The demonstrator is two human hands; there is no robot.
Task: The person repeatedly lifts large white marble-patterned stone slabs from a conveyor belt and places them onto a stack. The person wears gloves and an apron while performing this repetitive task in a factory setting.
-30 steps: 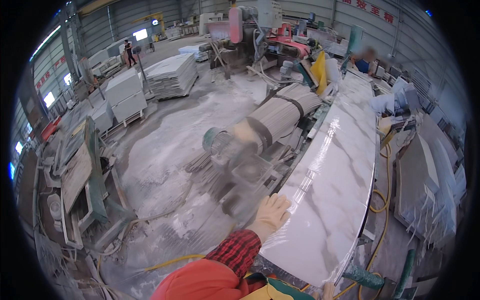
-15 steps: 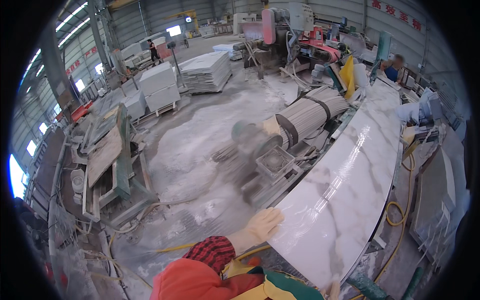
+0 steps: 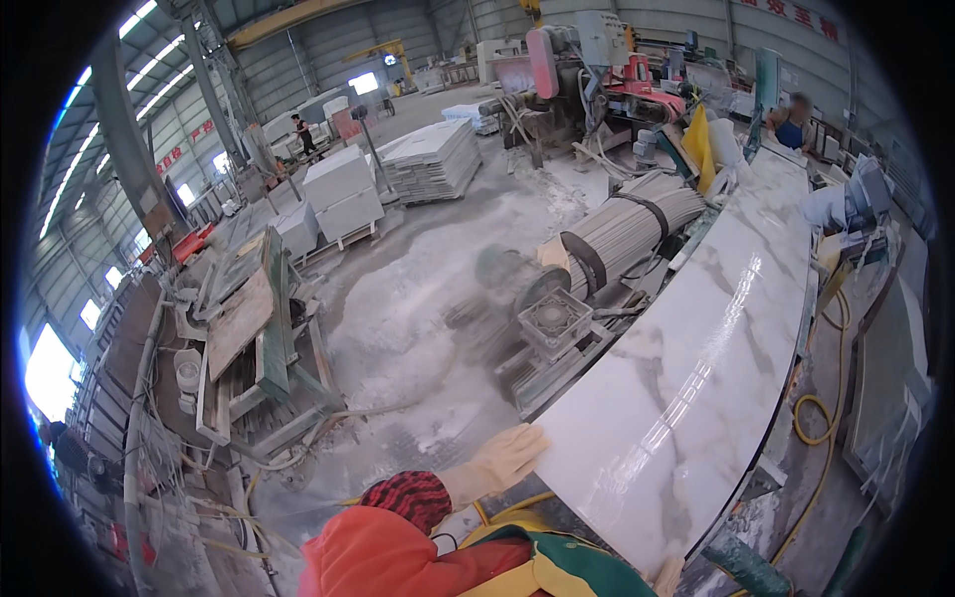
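A long, glossy white stone slab (image 3: 686,388) with grey-brown veins runs from in front of me toward the far right. My left hand (image 3: 505,458), in a cream glove, is closed on its near left corner; the fingers lie together along the edge and the thumb is hidden. At the near end, low in the picture, only the gloved fingers of my right hand (image 3: 668,576) show, bent over the slab's edge. The rest of that hand is out of sight. Beneath the slab's right side, part of a green frame (image 3: 746,567) is visible.
Left of the slab stand a motor (image 3: 509,281) and a roller bed (image 3: 627,227). A yellow hose (image 3: 818,423) coils on the right. Another person (image 3: 792,127) is by the slab's far end. A leaning rack (image 3: 254,338) and stacked slabs (image 3: 428,164) are at left.
The view has turned slightly left. My left hand, with the slab's corner, sits a little farther left and nearer to me against the machinery. Both hands stay at the slab's edges.
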